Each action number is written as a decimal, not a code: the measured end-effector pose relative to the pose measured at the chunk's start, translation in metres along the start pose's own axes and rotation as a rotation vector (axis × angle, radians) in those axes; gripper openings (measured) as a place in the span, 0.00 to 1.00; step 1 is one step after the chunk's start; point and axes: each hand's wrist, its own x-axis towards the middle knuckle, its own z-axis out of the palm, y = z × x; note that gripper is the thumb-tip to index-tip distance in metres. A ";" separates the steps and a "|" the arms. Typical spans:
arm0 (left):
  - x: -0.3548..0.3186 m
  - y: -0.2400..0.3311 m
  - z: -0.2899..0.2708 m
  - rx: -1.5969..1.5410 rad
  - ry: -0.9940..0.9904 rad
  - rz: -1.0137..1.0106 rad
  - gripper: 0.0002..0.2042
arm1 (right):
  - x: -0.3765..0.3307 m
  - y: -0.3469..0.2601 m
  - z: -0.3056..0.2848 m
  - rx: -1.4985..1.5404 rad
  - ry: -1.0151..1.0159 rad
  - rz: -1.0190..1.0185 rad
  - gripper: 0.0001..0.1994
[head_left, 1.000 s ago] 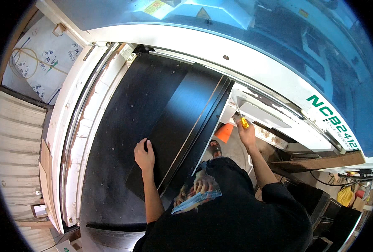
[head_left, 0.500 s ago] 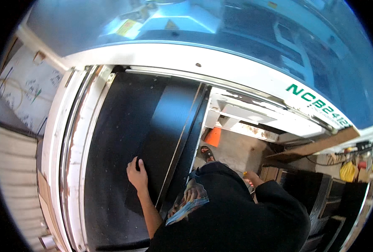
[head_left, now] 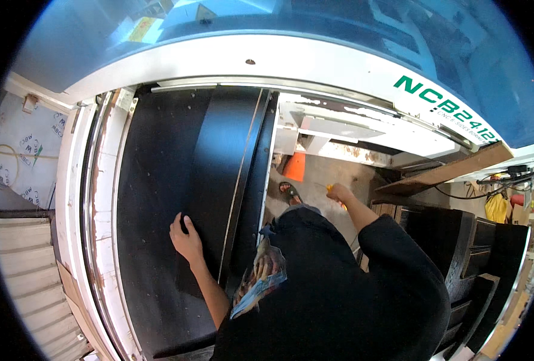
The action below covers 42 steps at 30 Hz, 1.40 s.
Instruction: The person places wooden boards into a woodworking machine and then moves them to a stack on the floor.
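Observation:
A long black panel lies on the dark bed of a large machine. On the left long edge of this panel rests my left hand, its fingers stretched out and the thumb apart. My right hand is held out over the floor, to the right of the bed. Its fingers are wrapped round a small tool with a yellow-orange handle; the grip hides most of it, so I cannot tell its kind.
The machine's white beam and blue hood cross the far side. An orange piece stands on the floor near my foot. Stacked dark panels and a brown board are at the right. A metal rail runs along the left.
My right hand has moved forward and left, away from my body, with the yellow-handled tool. My left hand stays on the panel. The view has shifted slightly.

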 end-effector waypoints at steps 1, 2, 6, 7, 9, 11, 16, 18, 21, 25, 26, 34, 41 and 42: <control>-0.002 0.001 -0.004 0.005 -0.024 -0.032 0.18 | -0.012 -0.014 -0.008 0.008 0.013 0.048 0.16; -0.001 0.003 -0.005 0.004 -0.048 -0.058 0.18 | -0.018 -0.018 -0.011 0.021 0.033 0.099 0.17; 0.000 0.001 -0.002 0.011 -0.074 -0.061 0.18 | -0.022 0.001 0.003 0.052 -0.040 0.074 0.14; 0.000 0.000 -0.002 0.018 -0.080 -0.069 0.18 | -0.027 0.002 0.007 0.055 -0.054 0.084 0.12; 0.000 -0.001 -0.001 0.030 -0.094 -0.079 0.18 | -0.031 0.009 0.020 0.054 -0.083 0.102 0.12; 0.001 -0.005 0.002 0.033 -0.070 -0.049 0.18 | -0.030 0.018 0.037 0.044 -0.108 0.116 0.12; -0.001 -0.010 0.005 0.031 -0.018 0.015 0.17 | -0.035 0.021 0.078 -0.073 -0.050 0.137 0.11; -0.002 -0.008 0.001 0.024 -0.048 -0.002 0.17 | -0.037 0.020 0.092 -0.093 -0.030 0.138 0.14; 0.000 -0.013 0.006 0.029 -0.033 0.047 0.17 | -0.044 0.017 0.102 -0.074 -0.004 0.128 0.19; -0.001 -0.012 0.010 0.036 -0.027 0.063 0.18 | -0.053 0.007 0.101 -0.091 -0.047 0.109 0.21; 0.000 -0.011 0.008 0.030 -0.047 0.043 0.18 | -0.054 0.006 0.101 -0.113 -0.029 0.092 0.20; -0.001 -0.017 0.008 0.034 -0.008 0.092 0.19 | -0.056 0.008 0.100 -0.136 -0.135 0.112 0.23; -0.003 -0.015 0.006 0.022 -0.013 0.076 0.19 | -0.060 0.026 0.116 -0.130 0.007 0.100 0.12; -0.002 -0.015 0.007 0.022 -0.022 0.074 0.20 | -0.059 0.028 0.117 -0.143 0.016 0.105 0.14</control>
